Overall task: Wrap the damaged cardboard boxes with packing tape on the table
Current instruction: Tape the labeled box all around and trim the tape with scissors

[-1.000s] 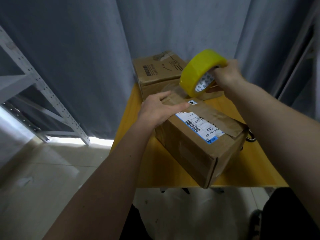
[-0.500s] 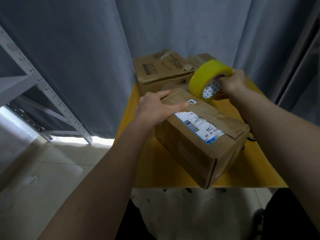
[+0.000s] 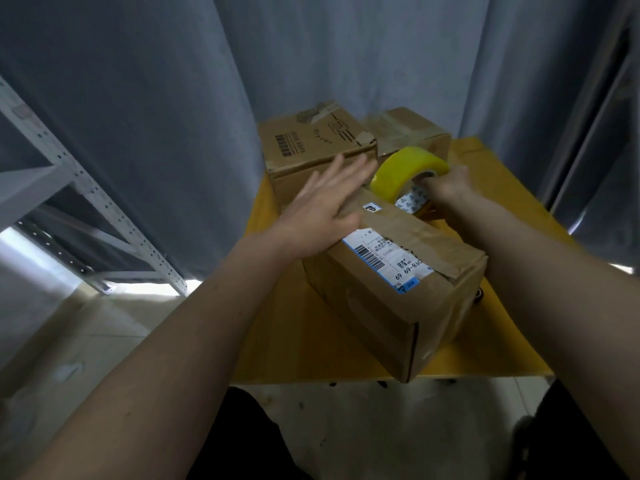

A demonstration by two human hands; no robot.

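Observation:
A brown cardboard box (image 3: 391, 306) with a white and blue shipping label lies diagonally on the yellow table (image 3: 294, 341). My left hand (image 3: 325, 206) lies flat on its far top edge, fingers straight and spread. My right hand (image 3: 446, 185) grips a yellow roll of packing tape (image 3: 405, 171), holding it low against the box's far end. The fingers of that hand are partly hidden inside the roll's core.
Two more cardboard boxes (image 3: 311, 143) (image 3: 412, 129) stand at the table's far edge against a grey curtain. A small dark object (image 3: 478, 295) peeks out behind the near box on the right. A metal shelf frame (image 3: 79, 188) stands at the left over a tiled floor.
My right hand has lowered the tape roll from above the box down to its far end. My left hand has slid forward along the top and spread its fingers.

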